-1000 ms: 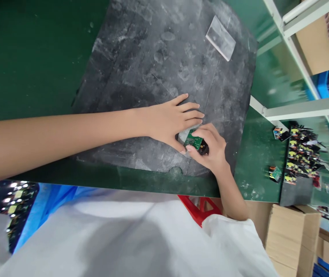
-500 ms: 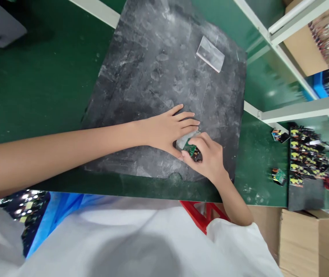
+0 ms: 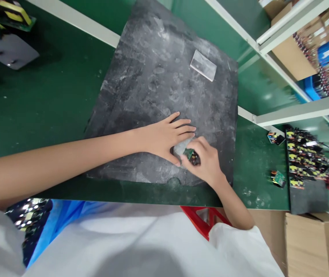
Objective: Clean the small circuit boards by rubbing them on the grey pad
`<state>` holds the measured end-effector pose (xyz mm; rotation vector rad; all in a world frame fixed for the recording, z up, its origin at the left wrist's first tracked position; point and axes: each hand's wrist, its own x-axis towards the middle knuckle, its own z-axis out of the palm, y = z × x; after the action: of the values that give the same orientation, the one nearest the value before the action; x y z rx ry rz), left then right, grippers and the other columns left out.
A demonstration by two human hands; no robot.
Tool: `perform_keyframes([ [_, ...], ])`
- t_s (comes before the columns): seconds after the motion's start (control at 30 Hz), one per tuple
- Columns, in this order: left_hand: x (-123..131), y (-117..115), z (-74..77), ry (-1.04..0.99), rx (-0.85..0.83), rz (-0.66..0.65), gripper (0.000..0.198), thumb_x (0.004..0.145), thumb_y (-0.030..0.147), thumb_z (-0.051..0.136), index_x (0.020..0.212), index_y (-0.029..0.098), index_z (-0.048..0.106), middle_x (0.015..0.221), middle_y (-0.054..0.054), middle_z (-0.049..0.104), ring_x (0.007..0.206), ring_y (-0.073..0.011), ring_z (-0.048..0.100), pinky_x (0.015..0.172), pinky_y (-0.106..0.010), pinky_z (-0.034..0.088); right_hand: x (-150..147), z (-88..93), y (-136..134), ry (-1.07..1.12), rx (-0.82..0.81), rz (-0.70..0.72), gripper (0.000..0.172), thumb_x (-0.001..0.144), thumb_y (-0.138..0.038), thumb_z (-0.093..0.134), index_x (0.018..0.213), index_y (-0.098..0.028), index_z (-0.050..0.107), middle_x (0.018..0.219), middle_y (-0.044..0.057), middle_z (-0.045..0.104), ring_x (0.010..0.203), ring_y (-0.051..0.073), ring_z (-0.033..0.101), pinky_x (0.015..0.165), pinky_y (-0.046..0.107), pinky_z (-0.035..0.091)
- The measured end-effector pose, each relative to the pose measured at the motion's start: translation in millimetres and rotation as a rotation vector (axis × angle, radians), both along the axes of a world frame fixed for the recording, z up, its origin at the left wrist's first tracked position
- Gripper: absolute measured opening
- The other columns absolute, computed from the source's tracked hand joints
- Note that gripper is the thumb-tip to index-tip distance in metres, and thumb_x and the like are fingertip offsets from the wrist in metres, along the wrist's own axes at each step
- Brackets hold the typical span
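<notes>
My left hand [image 3: 164, 138] lies open, palm down with fingers spread, on a worn black mat [image 3: 161, 92]. Between its thumb and index finger shows a flat grey piece [image 3: 180, 149], which that hand touches or nearly touches. My right hand [image 3: 206, 161] is curled around a small green circuit board with dark parts [image 3: 193, 158], at the right edge of the grey piece. The fingers cover part of the board. Farther up on the mat rests a pale rectangular block [image 3: 203, 65].
Circuit assemblies stand in rows [image 3: 303, 157] at the right, with two loose ones [image 3: 278, 179] beside them. A grey metal part [image 3: 13, 50] is at the upper left. White frame bars [image 3: 303, 110] cross the right side. A cardboard box [image 3: 305, 242] sits lower right.
The view has shifted a little. My right hand has turned the board, so less of its green face shows. My left hand keeps its spread pose by the grey piece.
</notes>
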<state>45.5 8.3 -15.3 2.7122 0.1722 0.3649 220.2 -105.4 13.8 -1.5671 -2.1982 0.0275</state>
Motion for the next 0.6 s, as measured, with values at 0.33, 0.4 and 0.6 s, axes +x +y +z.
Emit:
perform_keyframes([
  [0.33,-3.0,3.1,0.2,0.019,0.004,-0.030,0.103,0.070,0.078,0.058,0.144,0.011,0.040,0.151,-0.017,0.038,0.143,-0.0361,0.024,0.118,-0.051,-0.001,1.0,-0.8,1.1,-0.087,0.081,0.025,0.019,0.089,-0.041,0.053,0.086,-0.022,0.055,0.075,0.000,0.056,0.060,0.012,0.055,0.054,0.023,0.041],
  [0.4,-3.6,3.6,0.5,0.033,0.012,-0.027,0.105,0.069,0.079,0.058,0.145,0.010,0.038,0.152,-0.017,0.036,0.144,-0.0360,0.022,0.118,-0.051,-0.002,2.0,-0.8,1.3,-0.076,0.108,-0.056,0.017,0.089,-0.038,0.053,0.086,-0.022,0.055,0.077,0.001,0.057,0.063,0.012,0.057,0.056,0.023,0.042],
  [0.6,-4.2,3.0,2.8,0.070,0.013,-0.024,0.104,0.069,0.078,0.058,0.146,0.011,0.038,0.152,-0.016,0.036,0.144,-0.0358,0.023,0.118,-0.051,-0.001,0.7,-2.2,0.4,-0.074,0.067,0.048,0.018,0.088,-0.039,0.054,0.085,-0.022,0.056,0.074,-0.001,0.055,0.058,0.011,0.054,0.053,0.022,0.041],
])
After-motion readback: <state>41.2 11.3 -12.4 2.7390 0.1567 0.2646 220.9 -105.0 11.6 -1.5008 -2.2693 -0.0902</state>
